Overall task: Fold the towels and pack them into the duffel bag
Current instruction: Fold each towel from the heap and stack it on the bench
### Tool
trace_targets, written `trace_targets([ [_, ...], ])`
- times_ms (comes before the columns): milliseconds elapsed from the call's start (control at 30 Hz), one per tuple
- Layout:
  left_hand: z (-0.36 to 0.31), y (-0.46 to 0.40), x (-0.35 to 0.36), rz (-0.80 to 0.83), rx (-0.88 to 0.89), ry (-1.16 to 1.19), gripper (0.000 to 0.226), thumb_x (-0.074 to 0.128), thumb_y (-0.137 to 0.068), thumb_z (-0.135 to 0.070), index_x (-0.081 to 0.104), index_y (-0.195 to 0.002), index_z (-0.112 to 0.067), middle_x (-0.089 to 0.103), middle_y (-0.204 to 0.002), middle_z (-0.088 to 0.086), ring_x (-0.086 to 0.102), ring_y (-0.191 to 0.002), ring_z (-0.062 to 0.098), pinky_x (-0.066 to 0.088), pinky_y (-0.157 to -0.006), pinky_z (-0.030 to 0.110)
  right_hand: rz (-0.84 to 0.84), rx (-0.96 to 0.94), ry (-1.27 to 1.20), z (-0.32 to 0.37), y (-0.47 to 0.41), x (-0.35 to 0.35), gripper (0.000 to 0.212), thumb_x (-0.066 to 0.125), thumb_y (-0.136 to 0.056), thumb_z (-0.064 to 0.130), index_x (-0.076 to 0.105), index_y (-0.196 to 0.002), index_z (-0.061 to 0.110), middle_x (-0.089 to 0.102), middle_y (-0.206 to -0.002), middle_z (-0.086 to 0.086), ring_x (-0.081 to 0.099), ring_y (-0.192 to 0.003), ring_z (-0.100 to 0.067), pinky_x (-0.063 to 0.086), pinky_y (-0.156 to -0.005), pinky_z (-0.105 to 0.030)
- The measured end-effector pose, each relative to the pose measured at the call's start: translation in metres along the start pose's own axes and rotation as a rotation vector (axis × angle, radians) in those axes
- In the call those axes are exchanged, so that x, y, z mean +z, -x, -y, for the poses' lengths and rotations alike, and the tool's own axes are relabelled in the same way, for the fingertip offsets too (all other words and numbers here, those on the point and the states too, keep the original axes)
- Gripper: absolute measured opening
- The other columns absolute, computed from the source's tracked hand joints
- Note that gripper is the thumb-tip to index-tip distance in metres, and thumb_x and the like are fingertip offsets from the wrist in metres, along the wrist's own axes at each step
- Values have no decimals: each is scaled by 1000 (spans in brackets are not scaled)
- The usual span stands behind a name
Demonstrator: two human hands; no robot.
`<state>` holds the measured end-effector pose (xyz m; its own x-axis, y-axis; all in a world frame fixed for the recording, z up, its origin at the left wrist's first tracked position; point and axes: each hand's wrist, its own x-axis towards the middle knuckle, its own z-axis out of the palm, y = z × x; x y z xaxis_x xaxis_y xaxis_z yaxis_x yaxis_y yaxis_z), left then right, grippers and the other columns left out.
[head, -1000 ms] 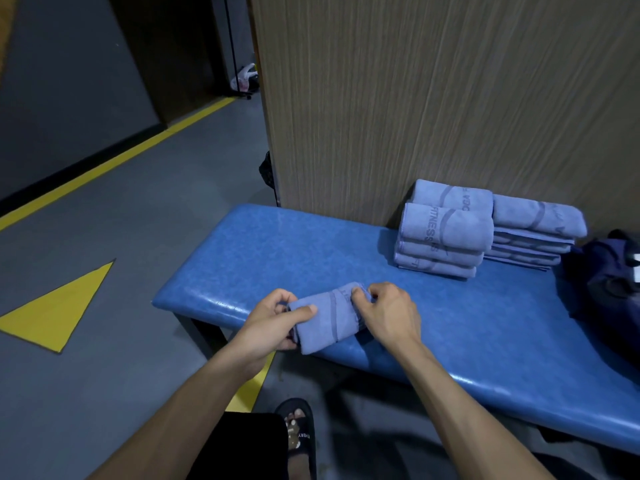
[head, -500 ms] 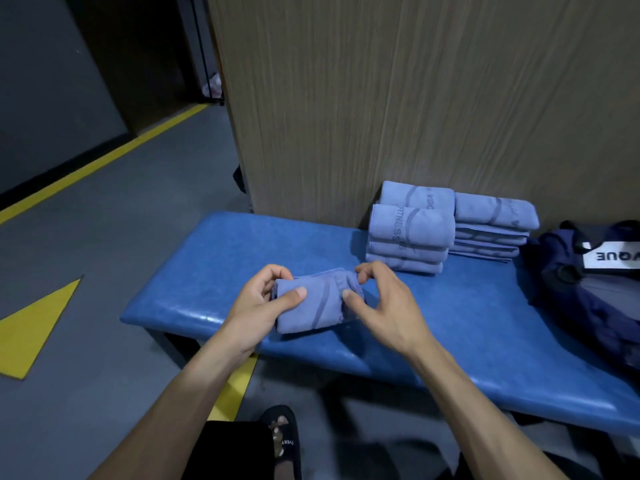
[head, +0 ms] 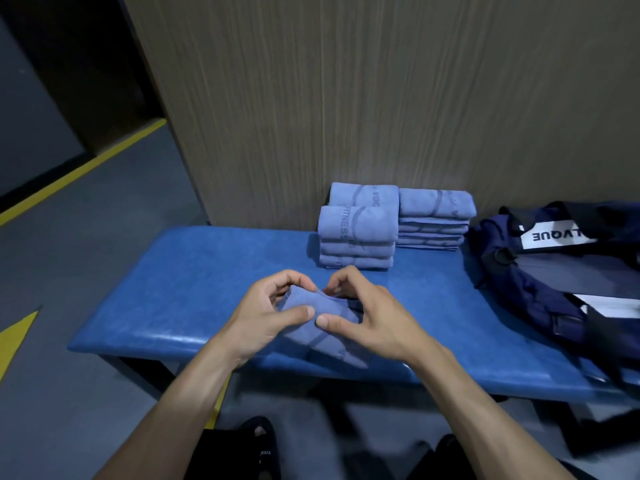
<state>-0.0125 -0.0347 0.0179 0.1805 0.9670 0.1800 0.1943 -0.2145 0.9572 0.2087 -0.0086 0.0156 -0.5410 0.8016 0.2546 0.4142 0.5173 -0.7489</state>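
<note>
Glossy blue padded bench [head: 194, 271], left hand [head: 258, 320] and right hand [head: 372, 322] pinching soft folded towel [head: 323, 329].

A blue padded desk [head: 194, 292] spans the middle of the frame, its far edge against a wood-grain panel [head: 381, 98]. The grey floor [head: 86, 271] fills the left side, with a yellow line [head: 83, 169] at upper left and a yellow triangle [head: 15, 337] at the left edge. A black sandal [head: 263, 445] shows at bottom centre.
</note>
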Motion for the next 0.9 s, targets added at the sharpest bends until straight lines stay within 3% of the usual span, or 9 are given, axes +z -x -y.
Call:
trace_targets([
  [100, -12, -13, 12, 76, 0, -2, 28, 72, -75, -25, 68, -99, -10, 71, -102, 15, 62, -91, 15, 47, -82, 27, 45, 66, 92, -6, 10, -7, 36, 60, -93, 59, 52, -119, 36, 58, -74, 24, 54, -74, 8, 38, -66, -15],
  [200, -23, -37, 32, 99, -8, -103, 14, 73, -88, -26, 69, -95, -15, 71, -89, -3, 60, -84, 5, 47, -76, 20, -3, 121, 121, -14, 17, -14, 31, 48, -99, 59, 52, -94, 28, 53, -67, 13, 48, -65, -5, 38, -62, -31],
  [300, -28, -67, 61, 81, 24, -303, 12, 66, -97, -30, 67, -90, -21, 68, -84, -16, 60, -80, -2, 46, -76, 20, -54, 224, 36, -23, 25, -28, 42, 40, -104, 53, 41, -77, 21, 49, -67, 8, 44, -65, -11, 41, -68, -42],
  [400, -23, -87, 92, 2, 17, -412, 22, 57, -101, -37, 64, -86, -23, 68, -83, -13, 60, -81, 1, 44, -71, 22, -25, 328, -47, -33, 37, -47, 41, 38, -104, 55, 51, -84, 22, 60, -79, 8, 53, -73, -10, 46, -75, -38],
  [533, -6, -102, 121, -123, -35, -329, 23, 57, -100, -32, 64, -80, -22, 69, -82, -11, 64, -84, 10, 48, -75, 31, -39, 359, -140, -60, 56, -67, 36, 49, -100, 54, 64, -108, 23, 70, -97, 10, 63, -87, -6, 51, -83, -31],
  [767, 8, -128, 153, -169, -188, -221, 21, 58, -97, -26, 68, -80, -19, 72, -87, -10, 65, -88, 12, 47, -77, 29, -205, 410, -307, -93, 74, -94, 27, 51, -106, 23, 71, -96, 6, 65, -85, 8, 55, -80, -4, 47, -75, -24],
  [900, 14, -140, 157, -147, -232, -164, 21, 61, -97, -31, 68, -81, -19, 70, -76, -11, 60, -74, 11, 44, -69, 29, -274, 485, -106, -107, 51, -127, 23, 58, -102, 25, 73, -91, 12, 69, -83, 7, 57, -78, -5, 48, -78, -30],
])
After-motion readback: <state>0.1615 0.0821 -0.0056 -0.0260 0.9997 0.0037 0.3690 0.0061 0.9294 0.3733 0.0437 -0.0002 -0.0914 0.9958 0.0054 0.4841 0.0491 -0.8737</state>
